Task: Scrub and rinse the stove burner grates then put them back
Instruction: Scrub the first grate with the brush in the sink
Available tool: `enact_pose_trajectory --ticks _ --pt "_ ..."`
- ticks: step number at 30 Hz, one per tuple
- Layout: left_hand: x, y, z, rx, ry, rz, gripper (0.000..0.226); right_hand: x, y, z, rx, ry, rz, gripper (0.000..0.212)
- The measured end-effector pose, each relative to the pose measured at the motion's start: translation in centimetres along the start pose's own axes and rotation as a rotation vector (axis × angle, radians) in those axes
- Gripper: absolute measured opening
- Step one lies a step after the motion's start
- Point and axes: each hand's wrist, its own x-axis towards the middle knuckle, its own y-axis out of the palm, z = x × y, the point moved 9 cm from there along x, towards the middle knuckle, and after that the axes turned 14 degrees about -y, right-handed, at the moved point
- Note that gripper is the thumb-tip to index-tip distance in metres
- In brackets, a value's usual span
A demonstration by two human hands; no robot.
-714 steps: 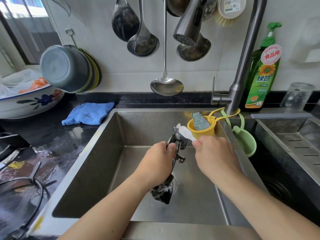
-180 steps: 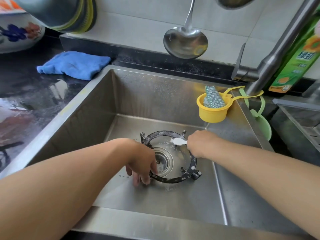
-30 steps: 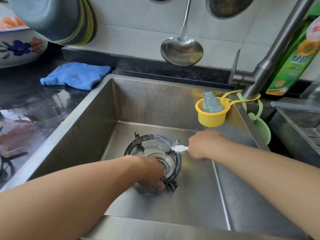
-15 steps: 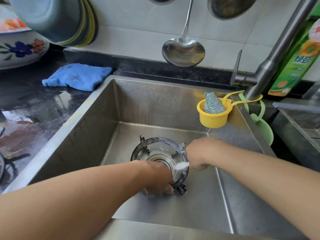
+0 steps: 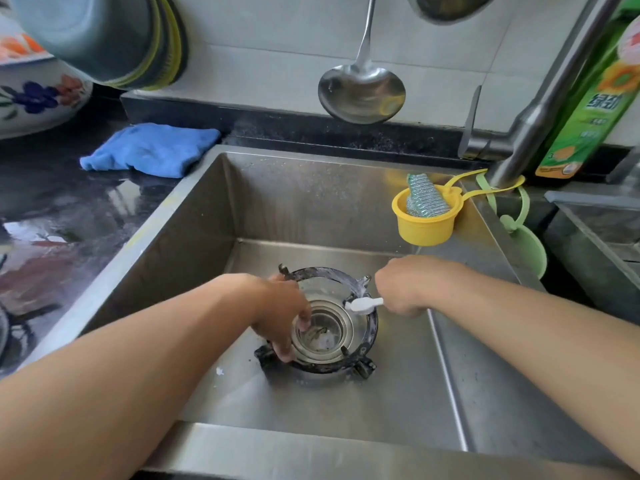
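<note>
Two bare hands work in the steel sink [image 5: 194,233] in the head view. A black ring-shaped burner grate [image 5: 370,336] lies flat on the sink floor, encircling the drain [image 5: 323,332]. The left hand [image 5: 282,315] grips the grate's left side, fingers [image 5: 304,323] curled over its rim. The right hand [image 5: 405,285] clenches a white brush [image 5: 362,304], its head touching the grate's right rim. A yellow cup [image 5: 424,228] with a scourer [image 5: 422,199] hangs beside the faucet [image 5: 530,123]. A blue cloth [image 5: 149,150] lies on the wet table [image 5: 52,216].

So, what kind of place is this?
Most likely a home kitchen: a steel sink with a faucet, a ladle hung on the tiled wall, and a dish soap bottle.
</note>
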Motion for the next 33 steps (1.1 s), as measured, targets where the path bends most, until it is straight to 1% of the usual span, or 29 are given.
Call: enact_pose_trajectory --ticks 2,3,5,8,11,12,14,17,19,21,22,24,26,28,30,32,33 --pt "0.1 0.3 2.1 0.054 -0.093 0.021 0.077 -0.3 -0.2 0.1 -0.022 -0.011 0.021 0.013" --pt "0.2 0.5 2.5 0.066 -0.120 0.041 0.079 -0.7 0.0 0.2 -0.051 -0.019 0.060 0.013" --pt "0.2 0.9 2.7 0.102 -0.156 0.061 0.083 -1.0 0.8 0.5 -0.109 -0.041 0.160 0.025" --pt "-0.1 0.9 2.3 0.203 -0.192 0.042 0.086 -1.0 1.2 1.4 -0.167 -0.117 0.215 0.030" --pt "-0.6 1.2 2.2 0.288 -0.187 0.086 0.086 -0.8 2.5 2.4 -0.132 -0.194 0.296 0.030" --pt "-0.7 1.3 2.1 0.309 -0.175 0.095 0.084 -0.9 2.7 2.5 -0.106 -0.190 0.315 0.030" --pt "-0.8 1.5 1.7 0.325 -0.140 0.091 0.077 -0.8 2.5 1.8 -0.072 -0.154 0.297 0.031" --pt "-0.3 1.6 0.7 0.309 -0.060 0.069 0.071 -0.5 1.4 -0.1 -0.048 -0.044 0.175 0.030" --pt "-0.1 1.1 -0.4 0.348 0.001 -0.026 0.071 -0.9 0.5 -1.4 0.000 0.062 0.075 0.032" --pt "-0.1 0.8 -1.7 0.441 0.045 -0.114 0.073 -0.9 0.1 -1.8 0.028 0.111 0.011 0.036" --pt "0.0 0.7 -2.3 0.464 0.053 -0.131 0.075 -0.8 0.3 -1.7 0.033 0.101 0.019 0.037" --pt "0.0 0.8 -3.0 0.428 0.050 -0.107 0.074 -0.7 0.9 -0.8 0.040 0.043 0.088 0.037" --pt "0.0 1.1 -3.0 0.340 0.036 -0.057 0.070 -0.4 1.6 0.5 -0.004 -0.042 0.164 0.028" --pt "0.0 1.4 -2.9 0.308 0.026 -0.047 0.069 -0.6 2.0 0.9 -0.038 -0.082 0.209 0.019" --pt "0.1 1.6 -2.9 0.303 0.030 -0.053 0.072 -0.8 1.6 -0.3 -0.037 -0.030 0.188 0.017" --pt "0.2 1.7 -3.3 0.300 0.041 -0.052 0.075 -0.7 0.7 -2.5 -0.019 0.060 0.108 0.011" --pt "0.1 1.7 -3.5 0.299 0.045 -0.050 0.075 -0.4 0.5 -3.5 -0.007 0.090 0.075 0.016"
